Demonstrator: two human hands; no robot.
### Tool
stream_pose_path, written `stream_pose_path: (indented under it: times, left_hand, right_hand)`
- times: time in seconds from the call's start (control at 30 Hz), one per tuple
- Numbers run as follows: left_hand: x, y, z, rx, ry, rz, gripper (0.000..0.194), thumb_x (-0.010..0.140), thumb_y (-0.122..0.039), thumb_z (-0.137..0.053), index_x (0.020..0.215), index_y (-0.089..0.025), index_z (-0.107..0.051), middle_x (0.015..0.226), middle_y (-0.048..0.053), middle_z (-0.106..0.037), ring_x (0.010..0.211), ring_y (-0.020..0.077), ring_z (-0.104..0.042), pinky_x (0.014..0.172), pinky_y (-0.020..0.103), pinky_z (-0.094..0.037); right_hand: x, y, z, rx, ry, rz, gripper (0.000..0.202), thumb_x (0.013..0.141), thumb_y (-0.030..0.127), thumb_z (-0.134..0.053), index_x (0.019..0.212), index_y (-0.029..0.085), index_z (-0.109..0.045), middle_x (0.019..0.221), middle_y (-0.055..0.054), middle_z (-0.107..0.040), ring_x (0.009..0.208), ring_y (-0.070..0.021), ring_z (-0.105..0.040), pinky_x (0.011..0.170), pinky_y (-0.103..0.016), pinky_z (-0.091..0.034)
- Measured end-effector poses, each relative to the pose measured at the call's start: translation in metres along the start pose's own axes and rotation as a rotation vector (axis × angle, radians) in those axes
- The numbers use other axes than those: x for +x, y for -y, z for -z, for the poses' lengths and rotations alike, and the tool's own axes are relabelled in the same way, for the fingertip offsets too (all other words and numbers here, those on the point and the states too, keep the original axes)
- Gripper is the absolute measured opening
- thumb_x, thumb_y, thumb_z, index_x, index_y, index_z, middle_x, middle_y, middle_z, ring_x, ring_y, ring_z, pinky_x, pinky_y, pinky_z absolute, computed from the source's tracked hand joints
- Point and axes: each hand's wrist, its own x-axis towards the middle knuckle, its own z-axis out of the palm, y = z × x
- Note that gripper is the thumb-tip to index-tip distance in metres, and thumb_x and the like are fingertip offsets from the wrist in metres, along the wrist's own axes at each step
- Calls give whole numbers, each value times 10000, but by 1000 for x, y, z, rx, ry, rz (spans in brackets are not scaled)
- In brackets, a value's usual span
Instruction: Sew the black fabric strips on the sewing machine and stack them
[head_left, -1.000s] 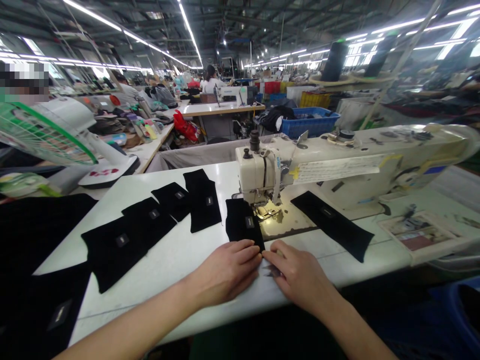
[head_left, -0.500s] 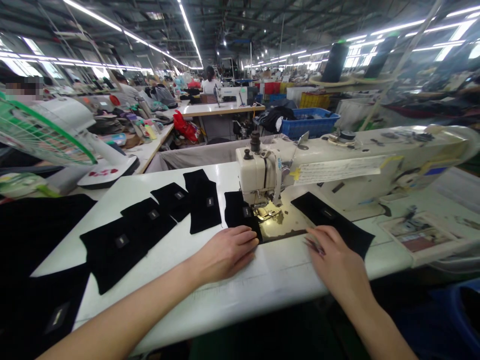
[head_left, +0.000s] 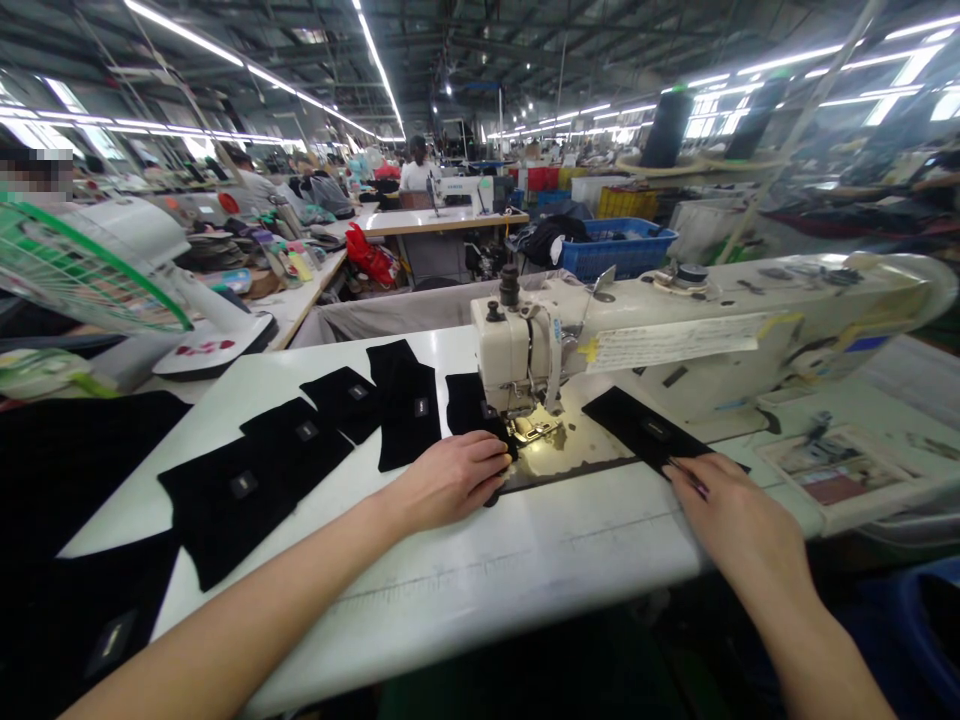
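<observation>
My left hand lay flat, palm down, fingers together, on the near end of a black fabric piece just left of the sewing machine. Nothing pinched; it only pressed the cloth to the table. The piece's far end reached up beside the machine head, its near edge hidden under my fingers, approx. at the presser foot & the lit needle plate.

My right hand rested w/ fingers stretched out, loose, over the near end of a 2nd black fabric piece. This 1 lay diagonally under the machine arm, right of the needle, w/ a small label on it. Fingertips touched the cloth; whether anything was gripped underneath, I couldn't tell. Looked flat, not clenched.

Left of my left hand, 4 more black pieces w/ small labels lay spread & overlapping in a row across the table, running toward the front-left corner. More dark cloth was heaped at the far left edge.

A fan w/ a green grille stood at the left, beyond the table. To the right of the machine sat a shallow tray w/ odds & ends. Behind the machine, a blue basket & other workstations w/ people at them, well apart from me.
</observation>
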Motion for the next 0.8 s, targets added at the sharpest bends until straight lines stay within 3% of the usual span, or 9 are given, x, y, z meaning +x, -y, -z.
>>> stream_pose_path:
  times: [0.43, 0.8]
  left_hand:
    - [9, 19, 3, 7, 19, 30, 295, 1025, -237, -438, 1146, -127, -682, 1175, 124, -676, 1117, 238, -627, 999, 389, -547]
    - [7, 19, 1, 14, 3, 62, 323, 1024, -232, -410, 1202, -119, -654, 1215, 134, -660, 1169, 244, -608, 1020, 391, -532]
  right_hand:
    - [8, -13, 20, -17, -174, 15, 359, 990, 362, -393, 1007, 185, -705, 1052, -95, -721, 741, -229, -644, 597, -340, -436]
    - [8, -10, 41, -134, -324, -82, 375, 968, 401, -430, 952, 178, -731, 876, -87, -743, 656, -217, -630, 523, -307, -383]
